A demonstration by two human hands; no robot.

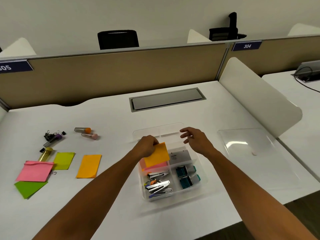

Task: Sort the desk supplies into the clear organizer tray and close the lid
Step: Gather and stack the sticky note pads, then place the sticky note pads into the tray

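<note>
Under orange note (156, 155), tray (174, 196) compartment partly hidden.

You have a single head-worn wide-angle view, looking forward and steeply down from above the near edge of the white rectangular desk top (173, 116), close over it, facing the tan fabric partition (121, 73) along its far edge.

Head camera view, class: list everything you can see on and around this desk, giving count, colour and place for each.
organizer tray: one, clear, desk centre
lid: one, clear, right of tray
staplers: several, silver, tray's front-left compartment
staple boxes: two, teal, tray's right compartment
sticky pads: five, pink, greens, orange, desk left
orange pad: one, over tray
tubes: four, mixed caps, desk left
binder clips: cluster, black, far left
hands: left pinches orange pad; right open above tray
</note>
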